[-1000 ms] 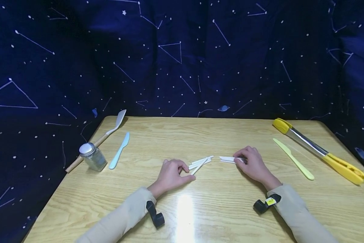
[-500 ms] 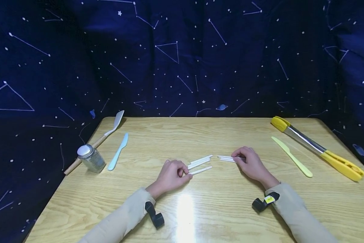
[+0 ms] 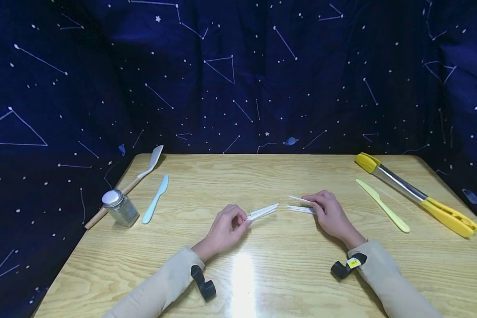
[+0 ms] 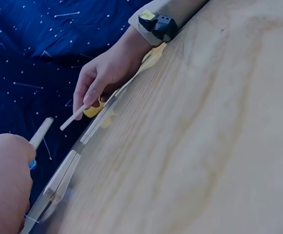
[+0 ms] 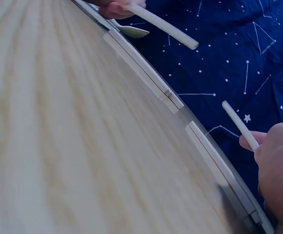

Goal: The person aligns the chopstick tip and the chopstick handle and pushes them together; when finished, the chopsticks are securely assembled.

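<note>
My left hand [image 3: 224, 229] pinches a thin white stick [image 4: 43, 132] between thumb and fingers, holding it above the table. More white sticks [image 3: 264, 208] lie side by side just past its fingertips, fanned slightly and overlapped by the held one in the head view. Opposite, my right hand [image 3: 330, 215] pinches another white stick [image 3: 299, 198], raised and pointing left. Below that one, a second small group of white sticks [image 3: 300, 209] rests on the wood, with its right ends close to the fingers. A narrow gap separates the two groups.
On the left of the table [image 3: 206, 176] are a spatula [image 3: 131, 183], a glass shaker [image 3: 121, 208] and a light-blue knife [image 3: 156, 198]. To the right lie a pale yellow knife [image 3: 383, 205] and yellow-ended tongs [image 3: 417, 195]. A starry dark-blue cloth [image 3: 238, 101] hangs behind.
My right hand has lifted a stick off its group. The left hand's stick, first slanted across its group, swung toward me, then moved back beside the others and up.
</note>
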Demonstrator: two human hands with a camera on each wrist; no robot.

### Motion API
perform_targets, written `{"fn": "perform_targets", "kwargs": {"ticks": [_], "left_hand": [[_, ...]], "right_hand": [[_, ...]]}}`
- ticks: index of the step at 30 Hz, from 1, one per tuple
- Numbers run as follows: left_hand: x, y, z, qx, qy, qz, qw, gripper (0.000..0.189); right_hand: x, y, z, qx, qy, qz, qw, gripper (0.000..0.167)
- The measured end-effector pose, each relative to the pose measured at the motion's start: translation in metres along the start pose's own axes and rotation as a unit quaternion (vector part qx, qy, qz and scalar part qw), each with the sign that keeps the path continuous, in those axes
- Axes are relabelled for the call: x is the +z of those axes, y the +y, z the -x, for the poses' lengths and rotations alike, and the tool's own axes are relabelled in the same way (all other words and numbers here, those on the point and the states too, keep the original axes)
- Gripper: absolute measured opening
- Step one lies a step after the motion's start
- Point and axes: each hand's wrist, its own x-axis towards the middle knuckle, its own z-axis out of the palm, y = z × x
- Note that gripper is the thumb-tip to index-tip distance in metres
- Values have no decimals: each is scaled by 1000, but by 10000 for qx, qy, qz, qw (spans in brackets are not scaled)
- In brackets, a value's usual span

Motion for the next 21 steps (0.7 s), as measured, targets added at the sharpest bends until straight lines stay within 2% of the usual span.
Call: {"fn": "perform_targets", "kwargs": {"ticks": [4,8,12,17,21], "left_hand": [[2,1,0,99,248,-15,9996,9],[2,4,-2,97,268,123,9995,7],[2,5,-2,90,249,308,9992,10],[3,5,-1,125,341,639,9973,14],[3,4,1,-52,385,957,9947,8]], "right_hand": [[-2,-6,1,-26,-42,14,10000,21],[-5,-14,1,-36,-16,-39,10000,18],[-4,-21,1,-217,52,-160,9996,14],[-2,-33,2,-240,-5,-616,9978,11],[-1,-43,2,-265,-128,-1113,9934,14]]}}
